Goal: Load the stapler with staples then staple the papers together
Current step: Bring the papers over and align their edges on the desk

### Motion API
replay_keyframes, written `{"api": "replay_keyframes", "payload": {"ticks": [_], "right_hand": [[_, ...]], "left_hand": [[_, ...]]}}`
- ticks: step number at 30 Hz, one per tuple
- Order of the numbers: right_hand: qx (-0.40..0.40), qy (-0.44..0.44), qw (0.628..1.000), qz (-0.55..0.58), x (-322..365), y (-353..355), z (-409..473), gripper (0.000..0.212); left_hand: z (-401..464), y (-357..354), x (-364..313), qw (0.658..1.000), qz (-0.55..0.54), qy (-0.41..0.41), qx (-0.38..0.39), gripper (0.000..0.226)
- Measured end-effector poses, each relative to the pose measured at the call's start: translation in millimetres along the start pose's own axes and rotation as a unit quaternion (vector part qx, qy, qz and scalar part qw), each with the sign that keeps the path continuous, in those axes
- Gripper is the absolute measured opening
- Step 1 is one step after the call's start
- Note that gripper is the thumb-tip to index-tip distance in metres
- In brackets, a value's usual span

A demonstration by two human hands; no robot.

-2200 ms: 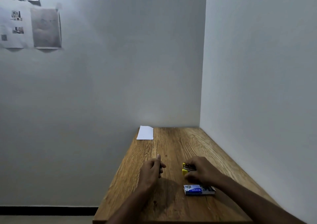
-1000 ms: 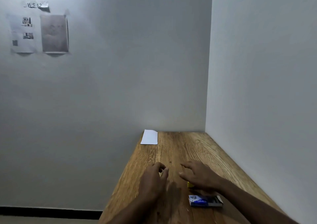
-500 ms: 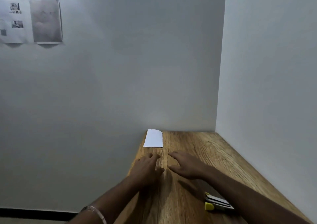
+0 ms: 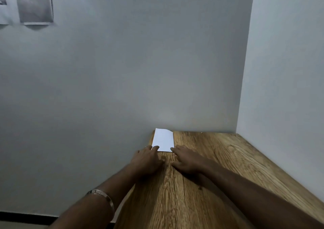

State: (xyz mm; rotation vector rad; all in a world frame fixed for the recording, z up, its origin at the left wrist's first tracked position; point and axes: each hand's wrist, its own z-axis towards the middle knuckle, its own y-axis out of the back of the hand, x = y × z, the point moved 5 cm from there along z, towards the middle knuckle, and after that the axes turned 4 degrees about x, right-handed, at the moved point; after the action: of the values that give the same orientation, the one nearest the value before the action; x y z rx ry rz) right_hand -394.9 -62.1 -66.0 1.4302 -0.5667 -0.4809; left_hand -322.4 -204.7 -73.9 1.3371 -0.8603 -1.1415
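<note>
Both hands are now reaching away from the stapler, which is out of view. The left hand (image 4: 148,160) and right hand (image 4: 186,160), spread and empty, are touching the papers (image 4: 164,139) at the table's (image 4: 219,167) far left corner, probably fetching them for stapling.

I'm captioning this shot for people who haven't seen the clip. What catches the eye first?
The white papers at the far left corner of the wooden table, against the wall. The left hand and the right hand reach toward them, open, fingertips at the near edge. A metal bangle circles the left wrist.
</note>
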Motion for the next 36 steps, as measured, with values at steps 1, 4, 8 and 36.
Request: {"api": "replay_keyframes", "payload": {"ticks": [1, 4, 8, 36], "right_hand": [[0.005, -0.003, 1.000, 0.003, -2, -4, 5, 0.069], [0.009, -0.003, 1.000, 0.012, -8, -14, 20, 0.067], [0.028, 0.004, 0.999, 0.014, -9, -20, 31, 0.064], [0.067, 0.084, 0.993, 0.048, 56, 2, -157, 0.035]], "left_hand": [[7, -2, 4, 1.000, -0.004, 0.004, 0.000, 0.073], [24, -11, 13, 1.000, -0.004, 0.005, 0.000, 0.072], [36, -19, 16, 1.000, -0.006, -0.013, 0.005, 0.058], [-168, 12, -39, 0.998, 0.010, -0.043, -0.051, 0.036]]}}
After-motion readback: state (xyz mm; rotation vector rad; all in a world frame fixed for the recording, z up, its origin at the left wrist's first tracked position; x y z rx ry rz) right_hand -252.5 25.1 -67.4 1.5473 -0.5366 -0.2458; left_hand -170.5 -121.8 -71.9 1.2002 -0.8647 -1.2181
